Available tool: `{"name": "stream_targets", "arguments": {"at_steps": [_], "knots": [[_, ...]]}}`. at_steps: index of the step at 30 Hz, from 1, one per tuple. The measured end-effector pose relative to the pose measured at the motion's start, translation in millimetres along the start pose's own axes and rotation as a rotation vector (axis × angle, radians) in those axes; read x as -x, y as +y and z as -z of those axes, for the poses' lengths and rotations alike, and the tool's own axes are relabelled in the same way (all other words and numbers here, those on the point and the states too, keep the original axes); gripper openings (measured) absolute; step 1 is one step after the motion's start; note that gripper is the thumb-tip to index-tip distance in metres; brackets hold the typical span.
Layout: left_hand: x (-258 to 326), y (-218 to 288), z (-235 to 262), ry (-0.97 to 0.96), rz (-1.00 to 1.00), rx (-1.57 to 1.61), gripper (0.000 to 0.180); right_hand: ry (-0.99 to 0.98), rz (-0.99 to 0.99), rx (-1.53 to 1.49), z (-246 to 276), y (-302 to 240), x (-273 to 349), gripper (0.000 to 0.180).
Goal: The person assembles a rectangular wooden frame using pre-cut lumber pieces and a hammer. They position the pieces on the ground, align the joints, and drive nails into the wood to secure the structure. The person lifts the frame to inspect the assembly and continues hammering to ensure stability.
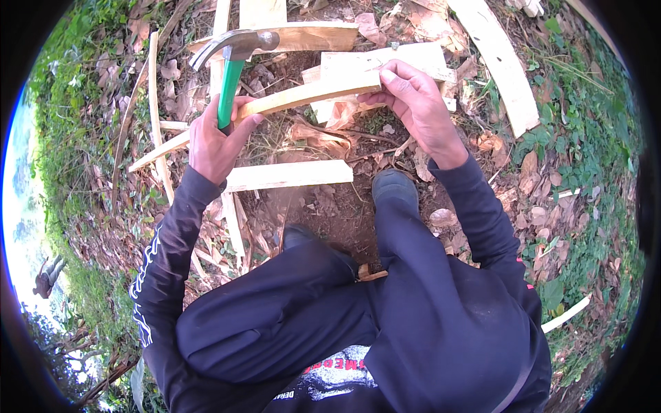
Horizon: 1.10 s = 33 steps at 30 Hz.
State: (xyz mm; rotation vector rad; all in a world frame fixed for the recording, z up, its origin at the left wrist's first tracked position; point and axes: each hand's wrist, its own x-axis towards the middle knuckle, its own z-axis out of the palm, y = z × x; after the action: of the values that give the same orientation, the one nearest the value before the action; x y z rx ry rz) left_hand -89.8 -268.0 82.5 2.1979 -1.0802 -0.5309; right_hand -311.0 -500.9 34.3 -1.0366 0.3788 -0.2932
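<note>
A claw hammer (234,76) with a green handle and steel head is held in my left hand (216,143), its head pointing away from me. The same hand also grips a long narrow wooden strip (296,96) partway along. At the strip's right end, my right hand (421,103) pinches the tip between thumb and fingers. The strip slants from lower left to upper right, above a stack of short pale boards (413,58). Whether a nail sits in my right fingers is too small to tell.
Another pale board (292,175) lies across in front of my boots (396,189). Curved planks lie around, including a wide plank (499,65) at the far right and a thin lath (154,103) at the left. Dry leaves cover the ground. A person (49,277) appears in the left distance.
</note>
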Motion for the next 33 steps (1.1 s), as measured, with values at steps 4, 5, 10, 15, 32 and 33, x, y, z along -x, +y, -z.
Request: {"name": "stream_targets", "arguments": {"at_steps": [4, 5, 10, 15, 32, 33], "knots": [[2, 1, 3, -0.02, -0.008, -0.002, 0.032, -0.006, -0.017, -0.005, -2, -2, 2, 0.023], [3, 2, 4, -0.026, -0.018, 0.003, 0.032, -0.008, -0.023, -0.007, -4, -4, 3, 0.023], [3, 3, 12, -0.067, -0.105, -0.014, 0.033, -0.008, -0.043, -0.096, -16, -12, 12, 0.025], [3, 5, 20, -0.149, -0.102, -0.039, 0.033, -0.02, -0.062, -0.093, -18, -12, 17, 0.027], [13, 4, 30, -0.262, 0.03, -0.051, 0.037, 0.019, -0.092, 0.213, -33, -16, 31, 0.017], [13, 7, 33, -0.286, -0.03, -0.122, 0.04, 0.029, -0.066, 0.285, -34, -16, 33, 0.014]]}}
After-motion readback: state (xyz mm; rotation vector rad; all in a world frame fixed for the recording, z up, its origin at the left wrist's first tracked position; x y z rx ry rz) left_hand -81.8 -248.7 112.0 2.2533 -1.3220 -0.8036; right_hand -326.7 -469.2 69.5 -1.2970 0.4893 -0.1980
